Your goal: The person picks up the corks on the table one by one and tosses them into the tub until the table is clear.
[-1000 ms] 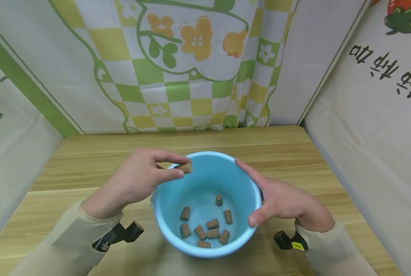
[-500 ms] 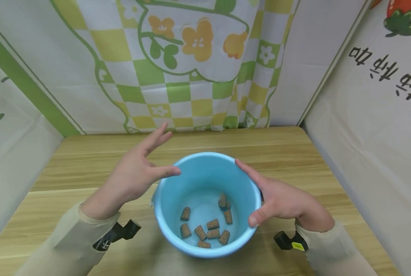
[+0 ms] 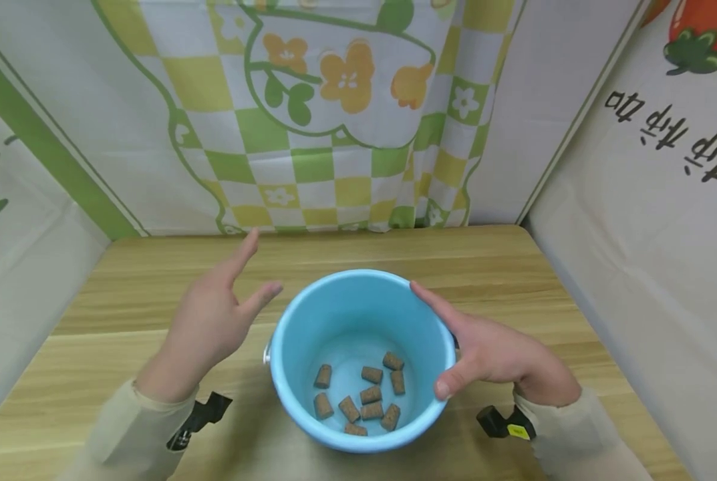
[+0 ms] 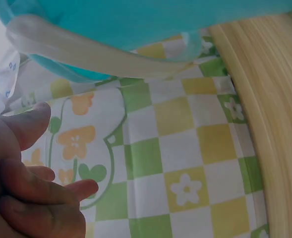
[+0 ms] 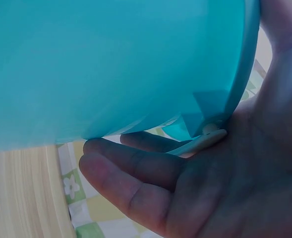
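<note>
A light-blue bucket (image 3: pixel 358 284) stands on the wooden table with several small brown corks (image 3: pixel 371 394) lying loose at its bottom. My left hand (image 3: pixel 210 321) hovers left of the bucket, apart from it, with thumb and index finger spread and nothing between them. In the left wrist view, the other fingers of that hand (image 4: pixel 41 183) are bent, below the bucket's pale handle (image 4: pixel 96 52). At the bucket's right side, my right hand (image 3: pixel 490 351) holds the rim, thumb laid over it. The right wrist view shows its fingers (image 5: pixel 131 168) along the outer wall, beside the handle's end.
The wooden table (image 3: pixel 172 287) meets a checked green-and-yellow curtain (image 3: pixel 310 167) at its back edge. White printed walls (image 3: pixel 653 234) close off both sides. Small black cameras (image 3: pixel 198 417) are strapped to both wrists.
The left hand has let go of a cork, which fell into the bucket, and has drawn back to the left. Corks at the bucket's right have shifted. The right hand stays on the rim.
</note>
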Motion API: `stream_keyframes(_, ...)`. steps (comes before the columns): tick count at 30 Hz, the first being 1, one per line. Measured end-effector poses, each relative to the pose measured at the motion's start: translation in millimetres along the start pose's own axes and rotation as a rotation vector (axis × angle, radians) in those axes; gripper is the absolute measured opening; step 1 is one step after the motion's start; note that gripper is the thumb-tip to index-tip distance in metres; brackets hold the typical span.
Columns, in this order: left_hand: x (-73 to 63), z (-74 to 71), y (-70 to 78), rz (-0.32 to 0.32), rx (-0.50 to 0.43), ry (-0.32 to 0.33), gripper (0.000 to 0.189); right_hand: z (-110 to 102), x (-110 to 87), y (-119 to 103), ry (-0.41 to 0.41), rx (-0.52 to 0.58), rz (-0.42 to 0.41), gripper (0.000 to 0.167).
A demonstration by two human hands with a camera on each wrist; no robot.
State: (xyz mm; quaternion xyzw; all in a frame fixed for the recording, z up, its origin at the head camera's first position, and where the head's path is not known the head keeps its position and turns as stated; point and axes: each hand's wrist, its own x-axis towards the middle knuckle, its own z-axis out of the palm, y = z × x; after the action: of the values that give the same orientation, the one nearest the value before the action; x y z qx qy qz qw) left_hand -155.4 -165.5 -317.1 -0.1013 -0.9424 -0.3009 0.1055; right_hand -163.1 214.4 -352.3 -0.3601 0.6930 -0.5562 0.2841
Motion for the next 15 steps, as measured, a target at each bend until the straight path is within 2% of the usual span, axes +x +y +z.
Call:
stream_keyframes(2, -2.3, 5.3, -5.7, 0.011, 0.043, 0.006, 0.082, 0, -1.3, 1, 0.000, -0.005, 0.006, 0.128)
stream_keyframes(5, -4.6, 11.7, -11.1, -0.005, 0.117, -0.022, 0.087, 2, -3.2, 1, -0.001, 0.015, 0.012, 0.128)
stream_keyframes(15, -2.2, 19.5, -22.3, -0.160, 0.318, -0.072, 0.094, 2, -3.0, -1, 0.003, 0.008, -0.007, 0.128)
